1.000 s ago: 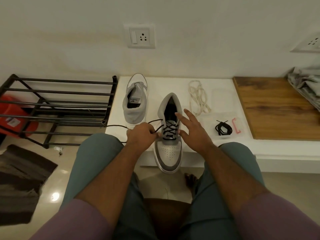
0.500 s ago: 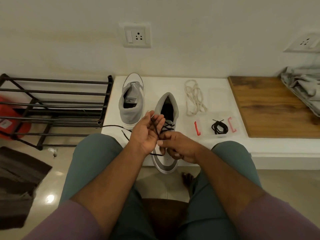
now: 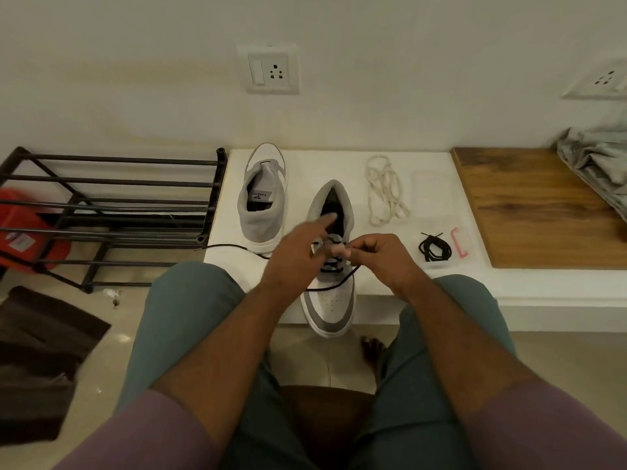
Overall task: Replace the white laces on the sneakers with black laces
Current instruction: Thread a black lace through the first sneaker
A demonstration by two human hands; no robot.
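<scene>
Both hands (image 3: 291,256) over sneaker (image 3: 330,266) (lace pinched)

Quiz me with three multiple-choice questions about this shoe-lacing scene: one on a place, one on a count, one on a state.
1. Where do the white laces lie?
A. right of the near sneaker
B. on the rack
C. on the floor

2. How many sneakers are on the ledge?
A. one
B. two
C. three

3. What is the right hand doing?
A. lying flat
B. pinching the black lace
C. holding a sneaker

A: they lie on the ledge beside it. B: the far sneaker makes two. B: its fingers are curled on the lace.
</scene>
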